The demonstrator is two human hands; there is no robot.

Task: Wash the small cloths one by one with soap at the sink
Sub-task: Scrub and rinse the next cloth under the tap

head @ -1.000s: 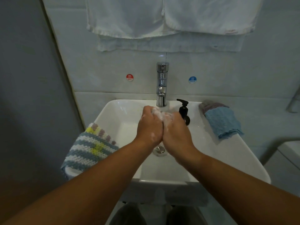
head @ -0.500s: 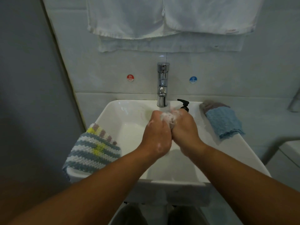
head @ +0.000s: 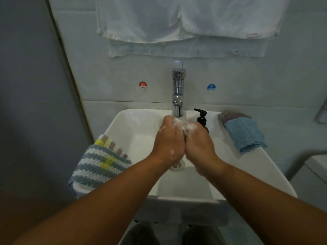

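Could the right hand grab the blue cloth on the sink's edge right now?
Probably yes, but it's busy: the right hand and left hand both grip a soapy cloth. The blue cloth lies uncovered on the sink rim just beside it, nothing between.

On the wall (head: 113, 82) above the sink (head: 123, 124), a red sticker (head: 142, 85) left of the tap (head: 178, 92) is reading HOT under a Chinese character; the blue sticker (head: 211, 87) right of it is seemingly reading COLD.

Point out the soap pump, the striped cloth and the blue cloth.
soap pump (head: 201, 119): head view, neck under nozzle.
striped cloth (head: 100, 161): head view, middle stripes.
blue cloth (head: 245, 134): head view, folded top face.
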